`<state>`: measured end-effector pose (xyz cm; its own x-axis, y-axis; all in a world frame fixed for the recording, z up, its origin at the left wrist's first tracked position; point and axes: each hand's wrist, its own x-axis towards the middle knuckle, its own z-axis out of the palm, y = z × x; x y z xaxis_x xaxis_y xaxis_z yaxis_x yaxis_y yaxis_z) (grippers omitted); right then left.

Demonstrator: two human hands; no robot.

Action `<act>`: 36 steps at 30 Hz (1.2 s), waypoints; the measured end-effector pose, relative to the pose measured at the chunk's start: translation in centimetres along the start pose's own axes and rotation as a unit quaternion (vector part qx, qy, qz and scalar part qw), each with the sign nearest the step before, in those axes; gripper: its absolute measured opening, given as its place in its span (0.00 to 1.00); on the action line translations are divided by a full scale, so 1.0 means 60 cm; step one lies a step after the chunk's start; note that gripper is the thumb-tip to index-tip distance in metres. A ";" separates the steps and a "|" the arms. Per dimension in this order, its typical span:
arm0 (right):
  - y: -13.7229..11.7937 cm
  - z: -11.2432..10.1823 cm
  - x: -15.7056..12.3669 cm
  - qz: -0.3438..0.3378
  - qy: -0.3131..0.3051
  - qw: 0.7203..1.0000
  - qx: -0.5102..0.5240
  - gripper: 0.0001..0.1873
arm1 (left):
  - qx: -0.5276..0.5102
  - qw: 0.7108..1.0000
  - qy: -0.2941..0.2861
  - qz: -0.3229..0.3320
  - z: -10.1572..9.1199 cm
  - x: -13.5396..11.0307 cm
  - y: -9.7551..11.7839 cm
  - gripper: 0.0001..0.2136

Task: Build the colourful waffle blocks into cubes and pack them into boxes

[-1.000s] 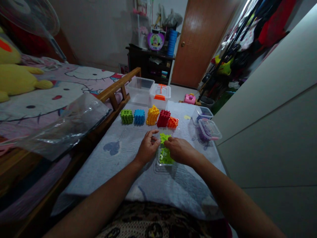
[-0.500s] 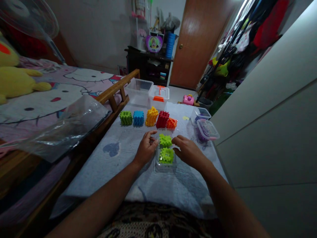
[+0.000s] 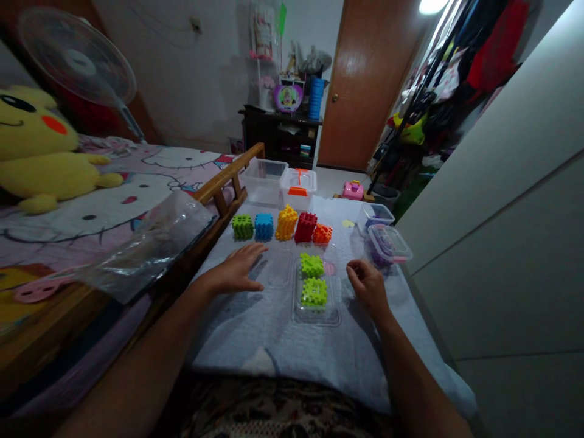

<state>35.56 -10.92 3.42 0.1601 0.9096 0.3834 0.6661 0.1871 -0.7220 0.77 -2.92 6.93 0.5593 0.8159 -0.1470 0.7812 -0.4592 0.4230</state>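
Right grip point(image 3: 368, 285) near lime blocks point(image 3: 314, 292), fingers point(image 3: 359, 267) seemingly half-curled

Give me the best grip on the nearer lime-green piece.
Pinch the nearer lime-green piece by its notched left and right edges, probably best from above: the clear container's rim runs along its near side, the other lime-green piece sits close behind, and both side edges look uncovered.

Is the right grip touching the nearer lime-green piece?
Apart. The head view shows pale cloth and the clear tray edge between the right grip and the nearer lime-green piece.
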 end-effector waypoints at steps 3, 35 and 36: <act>0.015 0.013 -0.005 0.009 0.002 1.000 0.008 0.10 | 0.071 0.995 -0.069 -0.014 0.012 0.015 -0.015 0.50; 0.031 0.019 -0.008 0.060 -0.016 0.996 0.064 0.11 | 0.013 0.988 0.038 0.150 -0.052 -0.012 0.118 0.45; 0.029 0.018 -0.009 0.066 -0.015 0.994 0.080 0.12 | 0.004 0.985 0.023 0.169 -0.046 -0.005 0.135 0.46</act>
<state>35.84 -10.71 1.32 0.2150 0.9405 0.2629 0.5162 0.1191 -0.8482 6.18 -5.91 12.89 0.7748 0.6308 0.0423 0.5548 -0.7105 0.4329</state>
